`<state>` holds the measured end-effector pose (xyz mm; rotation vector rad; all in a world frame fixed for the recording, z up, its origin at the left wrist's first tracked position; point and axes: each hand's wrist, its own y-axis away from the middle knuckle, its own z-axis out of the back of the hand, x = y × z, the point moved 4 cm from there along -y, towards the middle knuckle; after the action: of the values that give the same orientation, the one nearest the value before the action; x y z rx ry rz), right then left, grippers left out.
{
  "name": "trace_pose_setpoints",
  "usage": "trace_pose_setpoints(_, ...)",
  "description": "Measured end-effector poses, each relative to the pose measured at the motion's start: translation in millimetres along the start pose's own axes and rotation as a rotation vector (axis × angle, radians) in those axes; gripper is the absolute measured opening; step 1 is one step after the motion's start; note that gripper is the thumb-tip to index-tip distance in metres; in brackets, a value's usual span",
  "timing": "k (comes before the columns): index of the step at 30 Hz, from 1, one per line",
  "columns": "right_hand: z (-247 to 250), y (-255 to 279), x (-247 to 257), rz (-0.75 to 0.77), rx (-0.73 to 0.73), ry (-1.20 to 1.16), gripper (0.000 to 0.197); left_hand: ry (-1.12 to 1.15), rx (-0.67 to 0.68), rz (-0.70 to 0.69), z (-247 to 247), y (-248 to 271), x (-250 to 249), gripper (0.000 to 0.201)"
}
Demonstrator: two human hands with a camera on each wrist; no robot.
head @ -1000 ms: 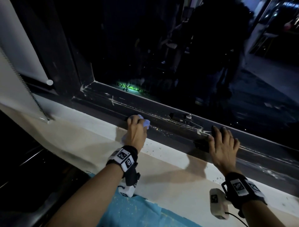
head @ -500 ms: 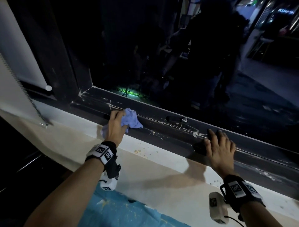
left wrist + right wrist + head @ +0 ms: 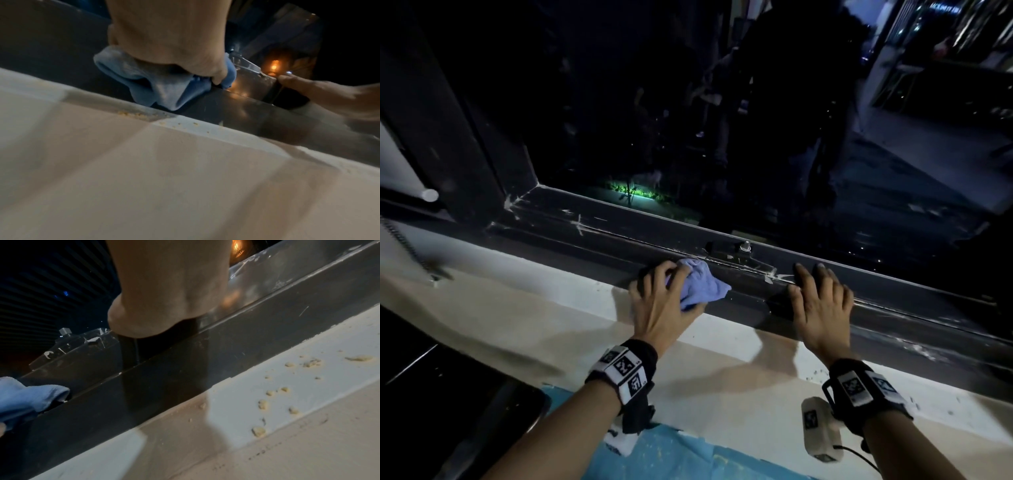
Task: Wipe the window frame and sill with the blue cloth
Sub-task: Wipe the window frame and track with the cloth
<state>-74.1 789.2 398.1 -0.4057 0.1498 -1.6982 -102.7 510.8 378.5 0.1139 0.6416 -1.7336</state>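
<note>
The blue cloth (image 3: 697,287), bunched into a loose wad, lies on the dark lower rail of the window frame (image 3: 599,240), gripped by the left hand (image 3: 664,305), whose fingers curl over its near side while a free corner trails toward the right hand (image 3: 822,305). In the left wrist view the thumb pinches a fold and the lower lobes of the cloth hang down the face of the rail, just above the pale sill (image 3: 524,274). The right hand is empty and lies flat, fingers straight and slightly spread, pressing on the same rail just beside the cloth; it appears to serve as a brace. Between the two hands, on the far side of the rail, stands a small metal latch fitting (image 3: 736,248) with white paint flecks (image 3: 774,274) about it. The step in hand appears to be the stroke along the rail. To do it well, the wad is best flattened under the fingers so that more fabric meets the metal, pressure kept even, and the stroke carried into the groove near the fitting, where the trailing corner could snag. Yellowish crumbs (image 3: 275,395) scatter the sill on the near side of the right hand, with a few more (image 3: 133,115) below the cloth; these are probably best gathered toward one spot rather than pushed off the edge, so the sill likely remains to be wiped.
</note>
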Motion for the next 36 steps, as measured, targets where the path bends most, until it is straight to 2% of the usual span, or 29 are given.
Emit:
trace_pose_setpoints(2,0.4,0.7,-1.0,0.007,0.012,0.000,0.059,0.080,0.024,0.053,1.1,-1.9,2.3,0.056)
trace_pose_setpoints(5,2.4,1.3,-2.2,0.023,0.006,-0.011,0.060,0.197,0.034,0.002,9.5,-10.5,7.0,0.054)
trace_pose_setpoints(9,1.2,1.1,-1.8,0.028,0.003,-0.009,0.060,0.142,-0.163,0.103,43.6,-17.1,49.9,0.057)
trace_pose_setpoints(12,-0.8,-0.2,-1.2,0.025,-0.005,-0.008,0.057,0.118,-0.221,0.165,45.8,-14.0,67.4,0.054)
trace_pose_setpoints(16,-0.6,0.0,-1.4,0.028,0.000,-0.004,0.057,0.138,-0.227,0.222,16.2,-11.5,38.3,0.049)
trace_pose_setpoints(21,3.7,1.3,-1.1,0.032,0.024,-0.030,0.060,0.310,-0.296,0.256,-8.9,-9.7,-4.1,0.032)
trace_pose_setpoints(25,9.0,-1.4,-2.6,0.042,0.071,-0.127,0.065,0.364,-0.128,0.094,-15.4,-1.3,-45.9,0.022)
trace_pose_setpoints(27,17.9,-3.4,-8.0,0.030,0.058,-0.207,0.067,0.378,-0.036,0.011,-6.9,-6.4,-45.7,0.019)
trace_pose_setpoints(28,23.4,-3.8,-12.9,0.008,0.031,-0.233,0.067,0.375,-0.033,0.007,-0.1,-9.7,-37.3,0.020)
trace_pose_setpoints(30,33.1,-3.6,-25.0,-0.049,-0.032,-0.254,0.067,0.367,-0.139,0.091,16.5,-14.4,-10.6,0.025)
trace_pose_setpoints(33,36.2,4.9,-45.1,-0.107,-0.075,-0.198,0.069,0.432,-0.325,0.360,25.8,-12.3,25.8,0.038)
trace_pose_setpoints(35,32.0,11.6,-57.1,-0.131,-0.058,-0.158,0.069,0.466,-0.343,0.490,15.4,-13.4,24.2,0.041)
trace_pose_setpoints(36,28.3,14.7,-61.3,-0.133,-0.032,-0.134,0.069,0.481,-0.339,0.512,8.4,-14.5,16.2,0.039)
